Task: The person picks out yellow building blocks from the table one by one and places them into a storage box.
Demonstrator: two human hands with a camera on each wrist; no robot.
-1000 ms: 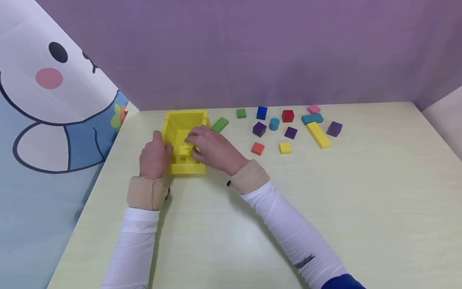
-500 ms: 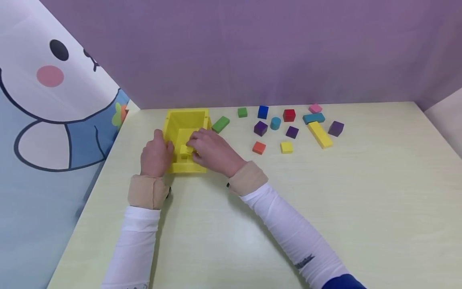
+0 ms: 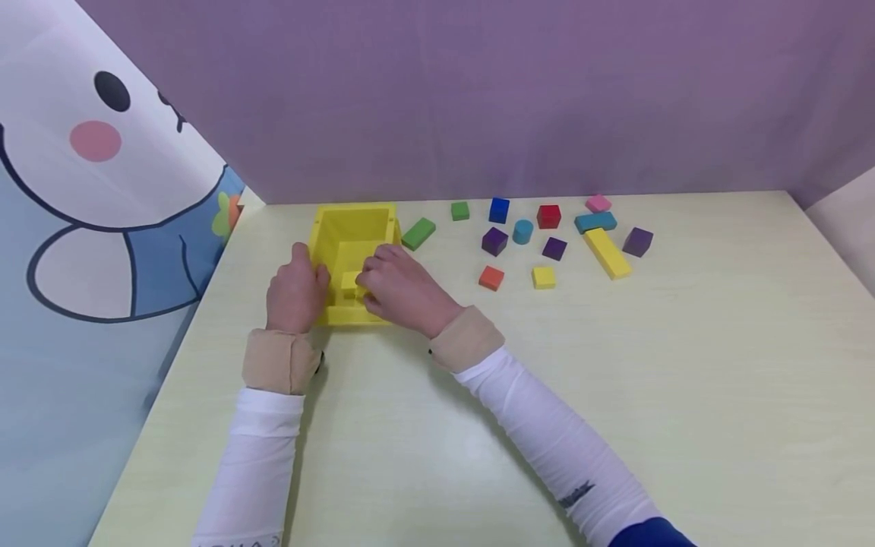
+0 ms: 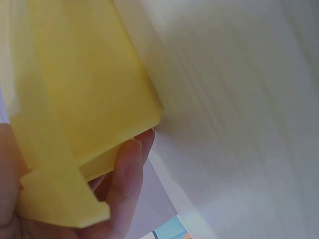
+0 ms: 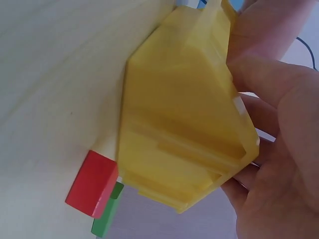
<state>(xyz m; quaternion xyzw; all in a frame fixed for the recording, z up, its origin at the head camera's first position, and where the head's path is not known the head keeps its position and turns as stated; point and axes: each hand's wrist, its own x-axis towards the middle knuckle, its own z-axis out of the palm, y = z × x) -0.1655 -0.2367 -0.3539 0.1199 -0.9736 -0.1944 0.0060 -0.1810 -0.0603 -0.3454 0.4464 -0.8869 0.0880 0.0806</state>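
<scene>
A yellow open-topped box stands at the table's left. My left hand grips its left wall; in the left wrist view, curled fingers lie around the box's rim and underside edge. My right hand reaches over the right wall with curled fingers inside. Between its thumb and fingertips I see part of a yellow block, mostly covered. A second yellow block sits just left of those fingertips, inside the box. The right wrist view shows the box's outer wall, which hides the fingertips.
Right of the box lie a green block, an orange-red block, a yellow block, a blue cylinder, purple blocks and a long yellow block. A purple cloth wall rises behind the table.
My right fingers have shifted slightly within the box, and more of the yellow pieces near them are covered. My left hand keeps its grip on the box's left wall.
</scene>
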